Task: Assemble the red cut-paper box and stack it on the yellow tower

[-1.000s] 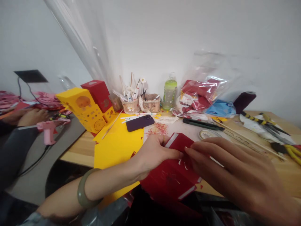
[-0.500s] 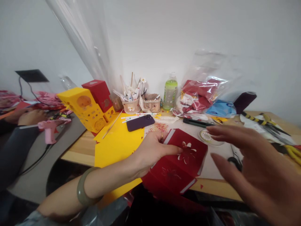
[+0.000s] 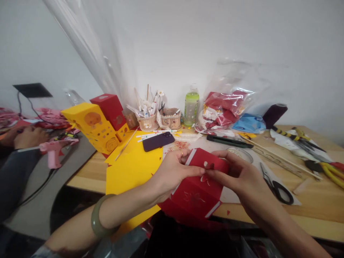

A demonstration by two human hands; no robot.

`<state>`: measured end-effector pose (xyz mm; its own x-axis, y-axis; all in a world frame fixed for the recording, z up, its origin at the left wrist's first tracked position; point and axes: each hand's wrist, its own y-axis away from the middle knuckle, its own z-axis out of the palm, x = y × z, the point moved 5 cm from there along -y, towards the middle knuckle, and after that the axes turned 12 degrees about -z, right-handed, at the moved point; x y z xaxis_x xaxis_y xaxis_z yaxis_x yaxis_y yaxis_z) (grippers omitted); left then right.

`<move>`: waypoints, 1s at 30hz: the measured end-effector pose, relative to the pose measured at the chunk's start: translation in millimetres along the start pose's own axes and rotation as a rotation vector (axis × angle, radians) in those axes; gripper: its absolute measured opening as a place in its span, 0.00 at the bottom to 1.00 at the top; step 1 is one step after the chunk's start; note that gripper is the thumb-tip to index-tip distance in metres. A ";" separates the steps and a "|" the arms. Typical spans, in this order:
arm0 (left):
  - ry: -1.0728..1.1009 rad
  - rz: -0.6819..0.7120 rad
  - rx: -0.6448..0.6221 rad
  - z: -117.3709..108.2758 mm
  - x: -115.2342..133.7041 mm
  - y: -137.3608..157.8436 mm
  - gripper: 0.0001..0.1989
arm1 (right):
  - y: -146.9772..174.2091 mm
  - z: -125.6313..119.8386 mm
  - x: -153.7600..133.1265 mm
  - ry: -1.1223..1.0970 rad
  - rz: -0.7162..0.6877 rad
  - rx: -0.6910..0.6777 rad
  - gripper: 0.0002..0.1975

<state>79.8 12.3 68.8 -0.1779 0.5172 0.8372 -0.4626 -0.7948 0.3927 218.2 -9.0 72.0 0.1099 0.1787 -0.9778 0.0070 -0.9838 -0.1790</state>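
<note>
A folded sheet of red card with flower cut-outs and white strips along its edges is between my hands, above the front edge of the table. My left hand grips its left side, thumb lying on top and pointing at the upper flower cut-out. Around the right edge of the card, my right hand is closed, its thumb and fingertips at the same cut-out. Yellow card sheets lie under my left forearm. A roll of tape is partly hidden behind my right hand.
Scissors, a green-black cutter and a wooden stick lie right. A phone, pen baskets, a bottle and yellow and red boxes stand behind. At left, another person's hand is near a pink glue gun.
My right hand has come in from the right, where it was open in the air, and has closed on the red card. My left hand keeps its hold. The view has shifted slightly.
</note>
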 end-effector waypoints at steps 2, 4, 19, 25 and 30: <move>0.046 0.034 0.013 -2.5 1.1 0.1 0.15 | -0.8 0.1 4.1 -0.053 0.047 0.007 0.23; 0.075 0.070 0.055 -6.8 2.3 0.8 0.15 | -2.2 0.0 8.5 -0.101 0.086 0.000 0.23; -0.108 0.171 0.058 -13.3 5.6 -2.1 0.15 | -5.7 6.4 15.8 -0.240 0.083 -0.124 0.15; -0.786 0.537 0.314 -9.2 23.0 13.6 0.02 | -7.7 2.0 10.3 -0.091 0.021 -0.076 0.17; -0.964 0.742 0.438 -5.4 22.2 19.9 0.03 | -9.4 0.9 10.9 -0.036 -0.008 -0.054 0.18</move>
<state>62.0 9.7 93.2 0.5115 -0.3805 0.7704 -0.1697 -0.9237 -0.3435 218.4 2.2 63.0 0.0738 0.1860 -0.9798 0.0617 -0.9814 -0.1816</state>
